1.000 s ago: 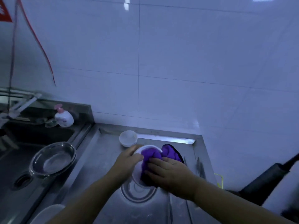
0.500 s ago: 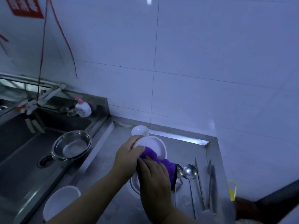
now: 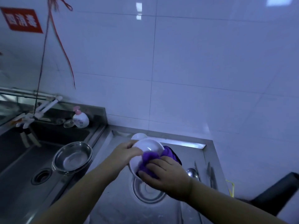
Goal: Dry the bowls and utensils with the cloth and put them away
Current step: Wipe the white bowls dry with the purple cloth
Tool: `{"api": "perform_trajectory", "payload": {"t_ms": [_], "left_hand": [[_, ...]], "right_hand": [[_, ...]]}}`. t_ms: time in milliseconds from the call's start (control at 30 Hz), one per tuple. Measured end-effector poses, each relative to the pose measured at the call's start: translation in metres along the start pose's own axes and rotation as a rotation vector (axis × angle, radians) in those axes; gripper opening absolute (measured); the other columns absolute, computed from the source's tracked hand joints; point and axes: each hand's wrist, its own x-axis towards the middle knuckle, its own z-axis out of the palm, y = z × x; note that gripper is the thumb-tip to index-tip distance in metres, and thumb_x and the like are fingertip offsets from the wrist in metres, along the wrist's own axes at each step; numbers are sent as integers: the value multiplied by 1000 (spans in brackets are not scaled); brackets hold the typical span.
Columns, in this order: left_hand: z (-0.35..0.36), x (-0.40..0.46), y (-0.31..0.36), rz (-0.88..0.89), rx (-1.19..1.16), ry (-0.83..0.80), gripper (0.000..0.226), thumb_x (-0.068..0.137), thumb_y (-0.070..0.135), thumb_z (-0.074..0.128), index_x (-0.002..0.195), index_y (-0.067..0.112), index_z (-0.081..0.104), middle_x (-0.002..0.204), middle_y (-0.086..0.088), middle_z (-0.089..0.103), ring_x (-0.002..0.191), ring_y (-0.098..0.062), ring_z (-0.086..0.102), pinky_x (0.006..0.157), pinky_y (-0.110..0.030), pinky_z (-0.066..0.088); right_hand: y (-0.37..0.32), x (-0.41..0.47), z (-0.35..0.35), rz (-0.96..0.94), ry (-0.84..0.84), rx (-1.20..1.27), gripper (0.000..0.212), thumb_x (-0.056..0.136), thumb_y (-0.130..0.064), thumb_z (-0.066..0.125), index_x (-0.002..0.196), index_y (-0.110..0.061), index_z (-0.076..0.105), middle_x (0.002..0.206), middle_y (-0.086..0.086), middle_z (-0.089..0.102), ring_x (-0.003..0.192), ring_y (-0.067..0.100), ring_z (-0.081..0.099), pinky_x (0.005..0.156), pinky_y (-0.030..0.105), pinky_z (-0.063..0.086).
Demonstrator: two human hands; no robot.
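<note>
My left hand (image 3: 125,153) grips the rim of a white bowl (image 3: 146,147), held tilted above the steel counter. My right hand (image 3: 166,172) holds a purple cloth (image 3: 149,159) pressed into the bowl, with part of the cloth hanging behind the rim. A second small white bowl (image 3: 137,136) stands just behind, near the wall. Under my hands a steel bowl (image 3: 148,192) lies on the counter. A spoon (image 3: 192,172) and other steel utensils (image 3: 212,175) lie to the right.
The sink (image 3: 21,159) at the left holds stacked steel bowls (image 3: 72,156) on its edge and a drain (image 3: 41,176). A soap bottle (image 3: 80,118) and a tap (image 3: 40,109) stand behind it. A dark object (image 3: 275,196) sits right of the counter.
The view has shifted, and my right hand has moved with the cloth from the bowl's near side round to its right, wiping inside. My left hand keeps its grip on the rim.
</note>
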Motion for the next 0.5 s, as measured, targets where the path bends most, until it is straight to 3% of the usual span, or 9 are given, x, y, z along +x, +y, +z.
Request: {"api": "perform_trajectory", "payload": {"t_ms": [133,233,300,400,500], "left_hand": [[20,-11,-7,131,-214,279,28,89,14,55,107,35,57,92,4,68,84,-16,66,61,-23,50],[17,-14,-5,156,-231,292,31,96,14,45,103,42,56,97,16,64,85,-4,64,62,-18,50],[7,-14,-6,196,-142,234,32,97,11,43,108,37,58,101,17,65,90,-1,63,67,-14,50],[-6,-14,-8,244,-42,152,34,95,4,44,106,32,62,100,14,68,90,1,62,70,-8,47],[-20,-14,0,169,29,-20,30,81,17,52,97,38,67,98,17,70,90,-1,64,67,-7,47]], "right_hand": [[-31,40,-3,400,135,-22,24,85,-16,59,106,-18,70,88,1,68,78,21,64,64,30,48],[-52,49,1,484,170,43,22,89,-20,60,108,-17,71,93,-1,69,81,18,64,64,29,47],[-51,42,3,423,194,38,24,89,-19,64,111,-16,70,95,0,70,83,18,65,65,28,47],[-32,26,2,175,175,13,36,85,-14,69,119,-16,59,96,3,71,86,20,66,69,27,48],[-5,18,-6,-117,69,28,36,89,-14,64,122,-16,51,95,5,70,88,21,65,74,31,50]]}}
